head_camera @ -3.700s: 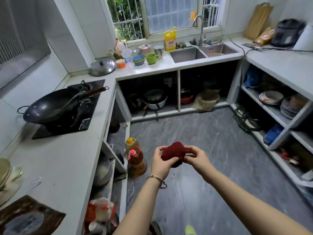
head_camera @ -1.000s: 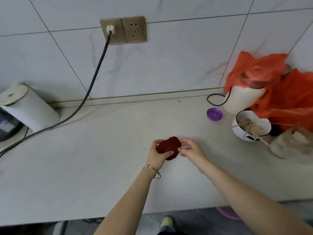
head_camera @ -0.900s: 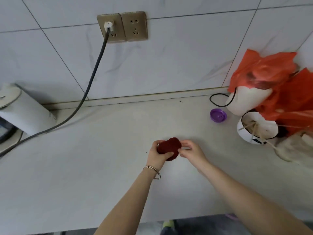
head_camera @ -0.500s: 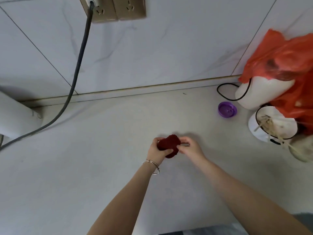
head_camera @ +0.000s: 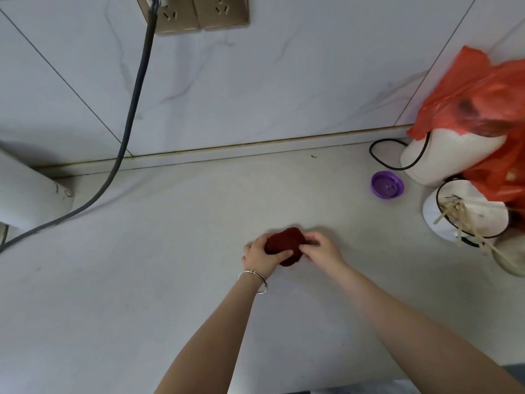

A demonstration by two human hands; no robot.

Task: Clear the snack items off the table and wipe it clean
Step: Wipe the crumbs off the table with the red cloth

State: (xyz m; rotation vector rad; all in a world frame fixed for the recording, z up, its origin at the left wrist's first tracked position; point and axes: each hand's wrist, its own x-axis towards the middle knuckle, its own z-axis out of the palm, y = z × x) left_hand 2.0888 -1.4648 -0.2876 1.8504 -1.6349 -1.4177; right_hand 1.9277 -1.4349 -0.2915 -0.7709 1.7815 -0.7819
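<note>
Head view: both hands hold a bunched cloth at the middle of the counter.
Dark red, knobbly cloth (head_camera: 285, 245) over the smooth pale counter (head_camera: 142, 280); left hand (head_camera: 260, 255) curled round it, right hand (head_camera: 319, 248) pinching its edge, forearms extended forward.

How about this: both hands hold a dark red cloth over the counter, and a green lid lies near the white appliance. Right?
Not quite: the head view shows the lid is purple, not green. The left hand and right hand do hold the dark red cloth over the counter, near the white appliance.
</note>
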